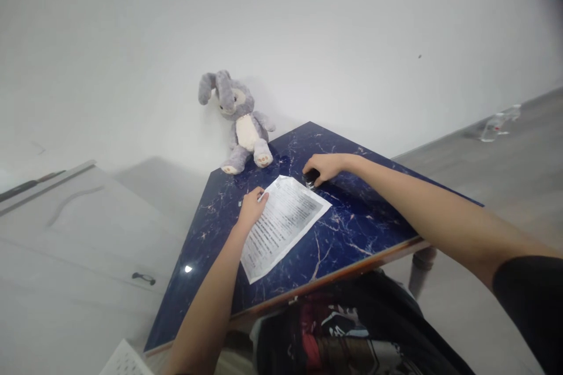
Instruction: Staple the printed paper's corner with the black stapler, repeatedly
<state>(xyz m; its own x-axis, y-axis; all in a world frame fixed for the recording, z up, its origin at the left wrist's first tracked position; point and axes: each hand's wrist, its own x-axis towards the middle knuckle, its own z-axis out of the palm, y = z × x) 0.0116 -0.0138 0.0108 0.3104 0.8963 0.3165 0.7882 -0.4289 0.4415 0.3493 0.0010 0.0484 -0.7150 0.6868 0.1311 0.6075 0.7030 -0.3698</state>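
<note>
A printed sheet of paper point(281, 225) lies at a slant on the blue marbled table point(328, 255). My left hand point(253, 205) is at its upper left edge, with the fingertips closed on the paper there. At the upper right edge of the sheet, my right hand point(326, 167) grips a small black object with a shiny metal part point(311, 178). Fingers cover most of that object, so its exact kind is unclear. It is right at the paper's edge; whether it touches the paper I cannot tell.
A grey plush rabbit point(247, 129) sits at the far table corner, against the white wall point(352, 41). A white cabinet point(79, 258) with a dark handle stands to the left. Clear plastic bottles point(492, 128) lie on the floor at the right.
</note>
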